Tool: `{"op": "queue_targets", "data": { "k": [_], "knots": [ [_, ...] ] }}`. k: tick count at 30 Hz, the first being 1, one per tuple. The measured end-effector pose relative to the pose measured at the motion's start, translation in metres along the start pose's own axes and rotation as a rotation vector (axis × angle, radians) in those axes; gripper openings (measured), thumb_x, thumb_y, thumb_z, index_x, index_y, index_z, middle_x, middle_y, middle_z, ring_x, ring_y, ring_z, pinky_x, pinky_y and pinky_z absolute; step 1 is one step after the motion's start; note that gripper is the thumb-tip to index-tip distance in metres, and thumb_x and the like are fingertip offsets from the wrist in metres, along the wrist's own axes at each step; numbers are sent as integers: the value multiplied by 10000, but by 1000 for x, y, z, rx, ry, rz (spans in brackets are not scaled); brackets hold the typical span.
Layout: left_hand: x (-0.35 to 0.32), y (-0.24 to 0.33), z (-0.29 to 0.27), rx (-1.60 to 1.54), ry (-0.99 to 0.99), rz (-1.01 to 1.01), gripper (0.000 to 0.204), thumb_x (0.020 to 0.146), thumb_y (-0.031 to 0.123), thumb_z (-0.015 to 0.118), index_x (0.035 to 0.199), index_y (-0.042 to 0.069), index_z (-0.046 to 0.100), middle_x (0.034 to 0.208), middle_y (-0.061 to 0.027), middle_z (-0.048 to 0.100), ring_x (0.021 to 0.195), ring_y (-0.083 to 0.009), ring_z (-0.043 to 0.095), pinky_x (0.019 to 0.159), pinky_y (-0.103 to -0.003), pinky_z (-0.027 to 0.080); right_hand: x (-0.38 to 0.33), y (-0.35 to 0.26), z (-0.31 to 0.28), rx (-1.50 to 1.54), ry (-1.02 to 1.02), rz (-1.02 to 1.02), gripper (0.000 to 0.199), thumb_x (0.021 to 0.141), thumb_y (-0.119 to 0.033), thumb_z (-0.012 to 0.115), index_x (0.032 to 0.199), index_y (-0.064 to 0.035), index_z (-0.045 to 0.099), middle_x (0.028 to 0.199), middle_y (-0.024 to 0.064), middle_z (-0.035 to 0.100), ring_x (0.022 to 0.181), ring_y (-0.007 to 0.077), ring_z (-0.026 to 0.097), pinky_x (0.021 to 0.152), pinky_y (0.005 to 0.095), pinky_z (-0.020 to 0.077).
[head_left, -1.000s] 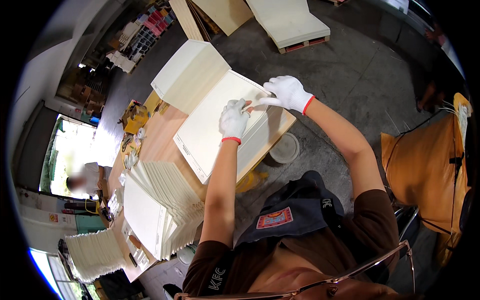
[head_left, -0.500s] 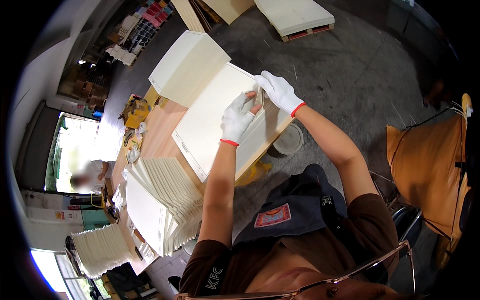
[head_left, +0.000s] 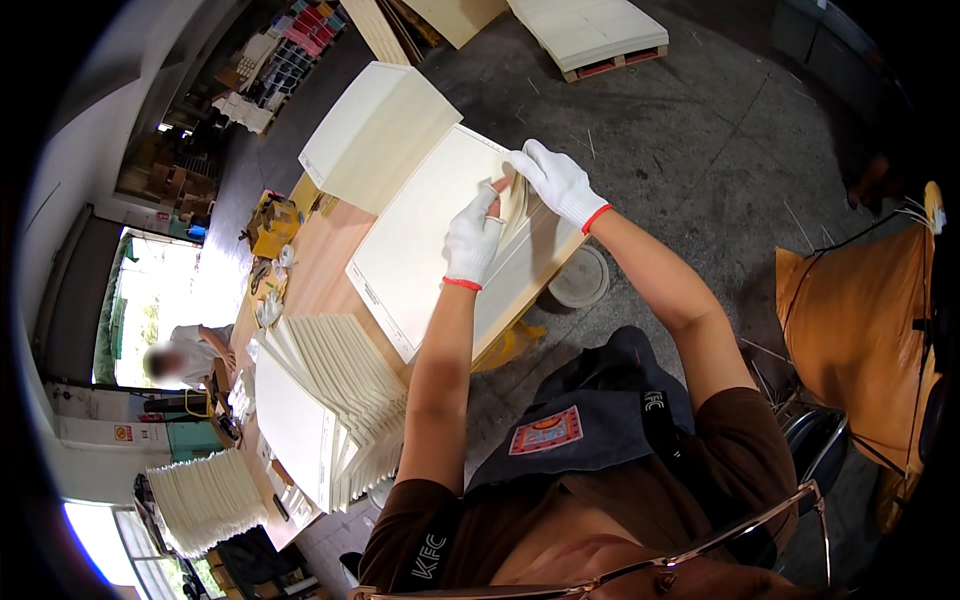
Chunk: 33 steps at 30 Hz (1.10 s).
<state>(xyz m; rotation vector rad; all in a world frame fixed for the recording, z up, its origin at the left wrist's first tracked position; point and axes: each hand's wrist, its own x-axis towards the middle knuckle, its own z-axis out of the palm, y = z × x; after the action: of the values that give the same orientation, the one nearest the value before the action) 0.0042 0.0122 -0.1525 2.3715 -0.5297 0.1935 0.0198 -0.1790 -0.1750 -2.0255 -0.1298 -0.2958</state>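
Compared with the frame half a second earlier, both hands had drawn closer together at the far right corner of the large cream sheet stack (head_left: 420,245), and the corner sheets stood lifted higher. The left hand (head_left: 472,238), in a white glove with a red cuff, pressed on the stack with its fingers bent against the raised sheet edges. The right hand (head_left: 557,180), gloved the same way, was closed on the lifted corner sheets (head_left: 514,196), which curved up off the stack. The stack lay flat on the wooden desk (head_left: 320,262), reaching its right edge. A second, thicker cream stack (head_left: 378,135) lay just beyond it at the far end. Fanned piles of folded sheets (head_left: 320,410) occupied the near left part of the desk. The floor (head_left: 720,130) was grey concrete; a pallet of pale boards (head_left: 590,28) stood far off, and a round white lid (head_left: 580,278) lay on the floor beside the desk. An orange cloth (head_left: 850,320) hung at the right. How many sheets were pinched could not be made out.
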Motion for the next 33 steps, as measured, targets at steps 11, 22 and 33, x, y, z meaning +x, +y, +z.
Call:
{"op": "queue_targets", "data": {
  "k": [11, 22, 33],
  "knots": [
    [2, -3, 3, 48, -80, -83, 432, 881, 353, 743, 1300, 335, 641, 1117, -118, 734, 1038, -297, 703, 862, -384, 549, -1, 3, 2, -6, 14, 3, 488, 1039, -556, 360, 1073, -102, 533, 924, 240, 670, 916, 462, 635, 769, 528, 477],
    [0, 5, 2, 52, 2, -10, 315, 969, 279, 621, 1282, 305, 641, 1043, -116, 736, 925, -333, 713, 791, -402, 552, 0, 2, 2, -17, 21, 51, 510, 1029, -579, 366, 1081, -102, 537, 921, 230, 684, 912, 457, 647, 774, 524, 488],
    [0, 8, 1, 108, -71, -65, 399, 885, 334, 736, 1272, 302, 650, 1062, -104, 739, 966, -315, 713, 816, -401, 557, -1, 2, 3, 1, 43, 33, 508, 1029, -579, 367, 1075, -105, 545, 911, 223, 680, 909, 450, 651, 769, 521, 490]
  ]
}}
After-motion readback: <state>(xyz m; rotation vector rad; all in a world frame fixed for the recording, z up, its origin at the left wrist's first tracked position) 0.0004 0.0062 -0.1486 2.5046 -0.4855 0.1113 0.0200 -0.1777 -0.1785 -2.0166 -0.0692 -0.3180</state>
